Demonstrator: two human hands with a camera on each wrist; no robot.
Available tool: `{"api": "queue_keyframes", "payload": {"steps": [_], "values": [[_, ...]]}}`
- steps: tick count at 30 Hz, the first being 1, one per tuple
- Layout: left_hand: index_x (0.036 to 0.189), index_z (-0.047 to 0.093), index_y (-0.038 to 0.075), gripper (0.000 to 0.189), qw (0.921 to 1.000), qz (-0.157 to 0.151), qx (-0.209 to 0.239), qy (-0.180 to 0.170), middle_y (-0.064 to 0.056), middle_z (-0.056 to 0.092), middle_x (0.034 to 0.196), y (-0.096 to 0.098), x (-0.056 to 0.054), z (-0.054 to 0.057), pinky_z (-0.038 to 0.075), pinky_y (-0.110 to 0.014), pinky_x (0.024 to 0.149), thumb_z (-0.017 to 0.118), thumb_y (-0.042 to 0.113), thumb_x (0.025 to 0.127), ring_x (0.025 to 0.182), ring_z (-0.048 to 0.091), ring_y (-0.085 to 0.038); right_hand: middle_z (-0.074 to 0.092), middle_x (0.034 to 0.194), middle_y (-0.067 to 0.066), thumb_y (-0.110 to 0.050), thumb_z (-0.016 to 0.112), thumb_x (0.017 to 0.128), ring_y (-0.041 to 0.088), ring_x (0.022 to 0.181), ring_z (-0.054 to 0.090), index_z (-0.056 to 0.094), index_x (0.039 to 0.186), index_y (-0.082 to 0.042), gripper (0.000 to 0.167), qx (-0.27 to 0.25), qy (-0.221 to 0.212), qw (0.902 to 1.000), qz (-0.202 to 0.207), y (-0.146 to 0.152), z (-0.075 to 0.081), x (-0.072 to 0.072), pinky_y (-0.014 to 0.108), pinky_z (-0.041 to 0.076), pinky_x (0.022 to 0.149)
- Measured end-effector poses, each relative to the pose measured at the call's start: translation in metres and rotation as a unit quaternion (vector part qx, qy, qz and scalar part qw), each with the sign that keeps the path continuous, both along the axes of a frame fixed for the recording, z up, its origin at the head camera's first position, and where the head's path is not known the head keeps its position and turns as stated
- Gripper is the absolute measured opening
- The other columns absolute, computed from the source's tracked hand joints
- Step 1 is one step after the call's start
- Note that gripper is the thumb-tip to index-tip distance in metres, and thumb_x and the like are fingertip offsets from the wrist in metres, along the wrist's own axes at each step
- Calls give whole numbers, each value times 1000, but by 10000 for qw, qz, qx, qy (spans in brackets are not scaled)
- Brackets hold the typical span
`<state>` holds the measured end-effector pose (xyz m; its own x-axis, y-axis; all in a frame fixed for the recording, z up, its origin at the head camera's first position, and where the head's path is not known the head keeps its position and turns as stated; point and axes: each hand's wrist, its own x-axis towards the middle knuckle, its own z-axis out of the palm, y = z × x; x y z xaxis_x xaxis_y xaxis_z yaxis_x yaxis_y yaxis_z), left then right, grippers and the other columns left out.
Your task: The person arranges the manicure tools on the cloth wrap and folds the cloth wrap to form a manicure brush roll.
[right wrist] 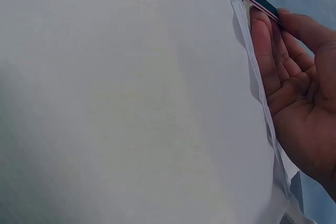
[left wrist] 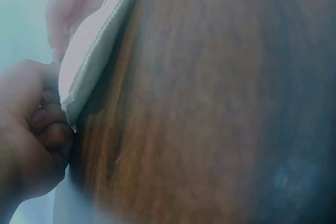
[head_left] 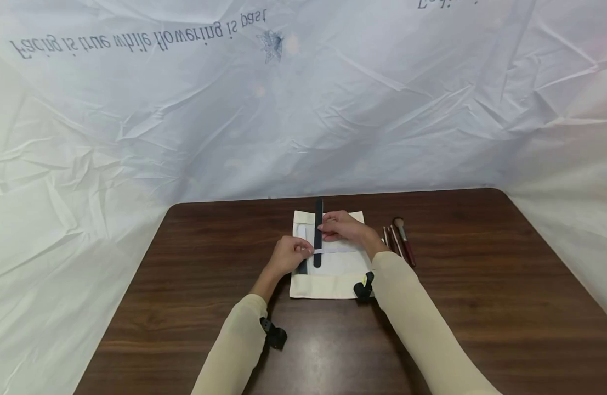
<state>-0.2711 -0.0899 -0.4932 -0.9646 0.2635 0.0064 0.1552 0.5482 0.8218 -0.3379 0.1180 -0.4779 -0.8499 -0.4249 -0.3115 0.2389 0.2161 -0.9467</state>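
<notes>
Right hand pinches flat black file; left hand pinches white elastic band. White sheet, 11 o'clock: "Facing is true while flowering is past".

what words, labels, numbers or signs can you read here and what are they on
"Facing is true while flowering is past": on the white sheet, flipped; first word possibly "Fading".
A second line, same sheet, top right: cut off, too incomplete to read.
None readable on the black file or cream cloth.
</notes>
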Motion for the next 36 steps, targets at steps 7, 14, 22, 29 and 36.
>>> {"api": "queue_keyframes", "payload": {"steps": [7,14,22,29,36], "values": [[97,80,5,12,10000,14,-9,30,7,42,53,-2,-1,-1,31,-21,52,70,10,94,50,37,-8,66,94,-1,-11,57,103,5,76,66,43,147,2,48,-142,12,9999,-88,-2,0,1,18,58,69],[97,80,5,13,10000,16,-36,-45,7,43,54,-1,-1,-2,33,-22,53,69,12,95,51,38,-8,67,93,0,-22,63,102,8,78,67,54,143,-3,46,-252,-370,9931,-1084,-11,0,2,18,58,68],[96,80,4,13,9999,11,61,-96,7,42,53,-1,0,-1,32,-21,52,70,12,95,50,37,-7,64,77,-6,-30,66,100,4,65,63,67,129,-5,39,3,-129,9802,-1975,-25,-1,2,17,55,59],[95,80,3,12,9999,7,144,-52,8,43,53,0,-1,-2,32,-20,52,70,11,94,51,38,-6,64,70,-7,-25,66,100,3,61,61,68,128,-3,35,-37,-153,9773,-2115,-25,1,2,16,53,57],[94,80,6,11,9999,79,95,-47,7,43,52,-1,-3,-5,31,-21,51,70,11,94,49,38,-7,66,78,-4,-12,63,101,3,64,64,57,136,6,40,-200,-268,9920,-1220,-12,1,1,16,56,62]]}}
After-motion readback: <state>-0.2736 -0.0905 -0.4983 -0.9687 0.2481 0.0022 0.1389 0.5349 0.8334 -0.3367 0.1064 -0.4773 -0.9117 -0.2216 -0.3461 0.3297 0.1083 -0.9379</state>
